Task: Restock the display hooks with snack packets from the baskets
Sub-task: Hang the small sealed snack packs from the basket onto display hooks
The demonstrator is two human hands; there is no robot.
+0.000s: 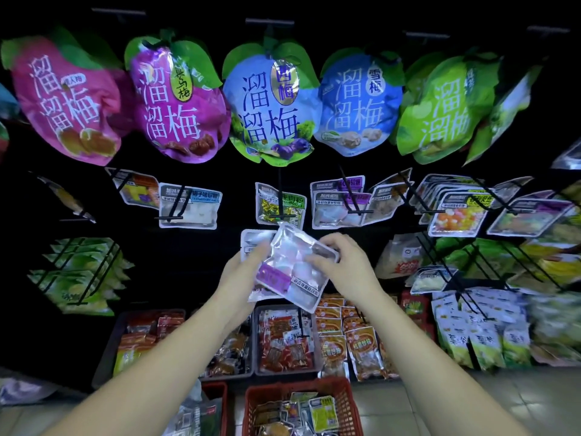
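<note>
Both my hands hold a small stack of white and purple snack packets (290, 265) in front of the display wall. My left hand (242, 275) grips the stack from the left and behind. My right hand (342, 262) pinches the upper right end of the front packet, which lies tilted. Just above the packets a black display hook (279, 196) juts out, carrying a yellow-green packet (279, 206). Two red baskets (301, 394) with mixed snack packets stand on the floor below my arms.
Large plum-shaped bags (270, 105) hang along the top row. More hooks with small packets (342, 202) run to the right and left. Grey bins of red and orange packets (283, 344) sit at the wall's foot. Tiled floor (503, 401) lies at the lower right.
</note>
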